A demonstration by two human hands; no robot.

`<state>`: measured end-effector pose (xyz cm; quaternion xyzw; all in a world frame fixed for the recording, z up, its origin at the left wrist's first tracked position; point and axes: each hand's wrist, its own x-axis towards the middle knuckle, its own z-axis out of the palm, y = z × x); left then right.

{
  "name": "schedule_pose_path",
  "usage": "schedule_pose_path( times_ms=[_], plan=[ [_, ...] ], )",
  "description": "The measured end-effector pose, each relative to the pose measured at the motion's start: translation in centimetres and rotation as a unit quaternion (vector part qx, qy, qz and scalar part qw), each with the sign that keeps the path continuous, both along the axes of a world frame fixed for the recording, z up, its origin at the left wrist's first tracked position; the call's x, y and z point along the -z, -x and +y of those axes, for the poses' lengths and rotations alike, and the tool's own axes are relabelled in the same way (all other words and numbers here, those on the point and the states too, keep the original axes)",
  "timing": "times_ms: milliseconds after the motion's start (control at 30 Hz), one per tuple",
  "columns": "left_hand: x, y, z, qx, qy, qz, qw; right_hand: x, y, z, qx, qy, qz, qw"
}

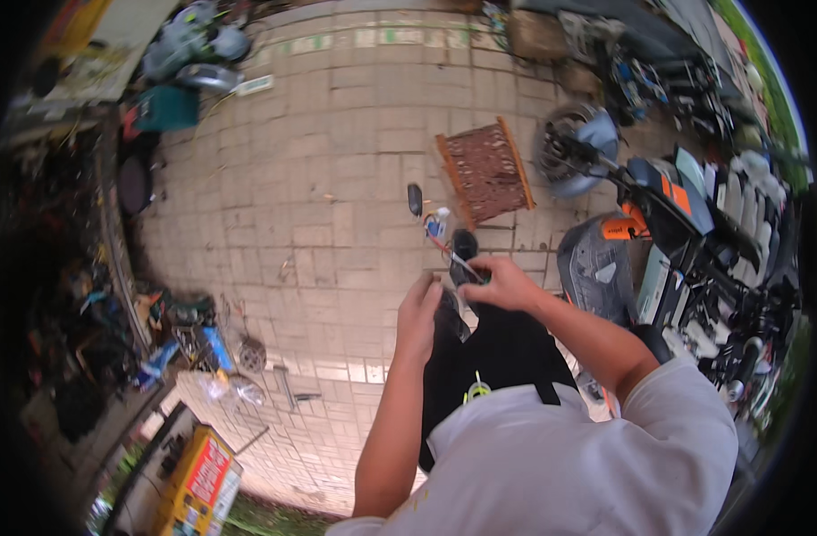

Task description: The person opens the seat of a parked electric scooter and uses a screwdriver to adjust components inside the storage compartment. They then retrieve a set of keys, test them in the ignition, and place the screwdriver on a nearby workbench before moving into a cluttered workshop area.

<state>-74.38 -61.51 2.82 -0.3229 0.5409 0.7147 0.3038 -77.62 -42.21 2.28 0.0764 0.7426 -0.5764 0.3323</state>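
My right hand is closed in a pinch on a thin cable in front of my legs. The cable has pale and red stretches and runs up and left toward a small white-and-blue part over the paving. A dark oval piece is just beyond that part. Beside the right hand, my left hand has its fingers drawn together; whatever lies between them is too small to make out. My dark shoe shows behind the cable.
A low stool with a woven brown seat stands ahead. To the right is a motorcycle with orange panels, with several more parts behind it. On the left lie tools, a green box and a yellow-red box.
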Motion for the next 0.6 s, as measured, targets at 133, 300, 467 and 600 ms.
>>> schedule_pose_path(
  times_ms=[133,300,467,600],
  plan=[
    [-8.1,1.6,-4.9,-0.030,-0.135,0.070,0.988,-9.8,2.6,-6.0,-0.123,0.070,-0.048,0.989],
    [-15.6,1.8,-15.9,-0.163,-0.188,0.195,0.949,-20.0,8.8,-14.7,-0.318,0.000,0.185,0.930],
    [-18.9,2.0,-29.2,-0.243,-0.303,0.264,0.883,-36.1,13.2,-27.2,-0.503,-0.154,0.439,0.728],
    [-20.4,2.0,-38.8,-0.289,-0.309,0.300,0.855,-46.0,9.0,-41.3,-0.513,-0.044,0.629,0.582]
  ],
)
